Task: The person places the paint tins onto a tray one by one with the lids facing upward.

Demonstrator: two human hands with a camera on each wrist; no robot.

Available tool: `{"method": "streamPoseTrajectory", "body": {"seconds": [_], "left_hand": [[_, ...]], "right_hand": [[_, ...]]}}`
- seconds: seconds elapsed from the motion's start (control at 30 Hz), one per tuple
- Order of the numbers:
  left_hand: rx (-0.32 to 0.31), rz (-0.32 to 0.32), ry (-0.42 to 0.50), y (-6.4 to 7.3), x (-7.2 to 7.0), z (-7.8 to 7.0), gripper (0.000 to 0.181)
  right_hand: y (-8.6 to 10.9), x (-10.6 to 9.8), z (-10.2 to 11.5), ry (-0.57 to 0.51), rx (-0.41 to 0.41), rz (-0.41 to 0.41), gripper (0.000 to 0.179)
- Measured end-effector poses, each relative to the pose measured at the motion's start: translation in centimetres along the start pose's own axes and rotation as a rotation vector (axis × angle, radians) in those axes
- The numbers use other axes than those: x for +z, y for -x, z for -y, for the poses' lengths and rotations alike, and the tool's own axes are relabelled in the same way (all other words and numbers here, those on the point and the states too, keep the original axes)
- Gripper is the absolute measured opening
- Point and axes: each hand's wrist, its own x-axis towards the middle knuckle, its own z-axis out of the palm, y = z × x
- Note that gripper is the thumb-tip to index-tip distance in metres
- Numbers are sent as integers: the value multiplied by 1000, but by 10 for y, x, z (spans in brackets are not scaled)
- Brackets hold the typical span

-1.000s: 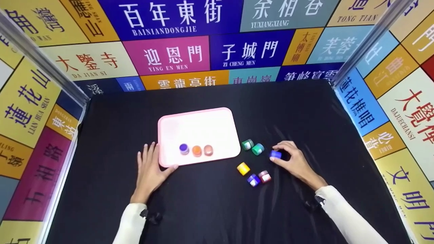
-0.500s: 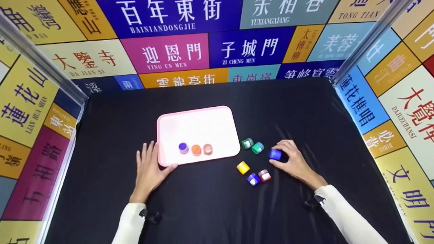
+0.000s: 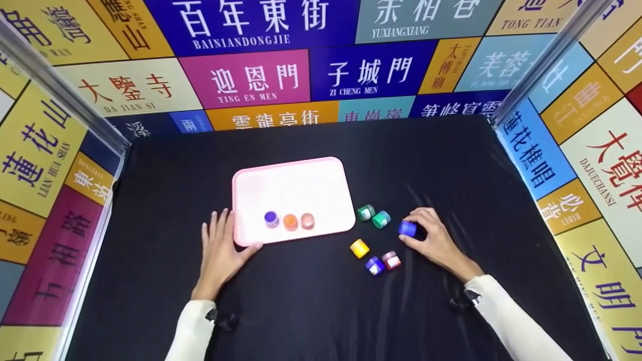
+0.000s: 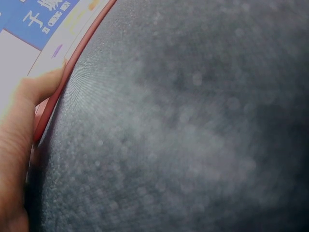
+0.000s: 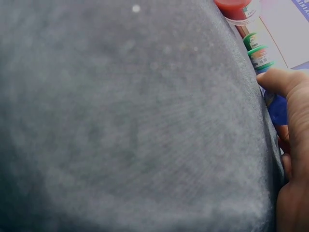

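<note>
My right hand (image 3: 434, 235) pinches a small blue paint jar (image 3: 407, 228) between thumb and fingers, to the right of the other jars. In the right wrist view the thumb lies along the blue jar (image 5: 277, 107), which is partly hidden by the hand. My left hand (image 3: 220, 253) rests at the near left corner of a white tray (image 3: 296, 185) with a pink rim. Its fingers extend along the left side and its thumb touches the front rim. On the tray stand a purple jar (image 3: 271, 218), an orange jar (image 3: 290, 221) and a copper-coloured jar (image 3: 307, 221) in a row.
Between tray and right hand lie two green jars, one darker (image 3: 366, 212) and one lighter (image 3: 381, 219). Nearer me are a yellow jar (image 3: 359, 248), a violet-blue jar (image 3: 374, 265) and a red jar (image 3: 391, 260). Sign-covered walls (image 3: 246, 77) border the black cloth (image 3: 301, 306).
The blue jar in my right hand has turned slightly and shows more of itself than a second ago. The left hand and tray stay in place.
</note>
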Motion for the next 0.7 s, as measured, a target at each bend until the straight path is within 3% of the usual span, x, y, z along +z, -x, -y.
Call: {"method": "streamPoseTrajectory", "body": {"seconds": [0.17,0.7], "left_hand": [[-3,-2,5,0,0,-1,117],[4,-5,8,1,1,0,118]], "right_hand": [[0,-1,2,10,21,2,39],[-14,-5,25,30,203,51,38]]}}
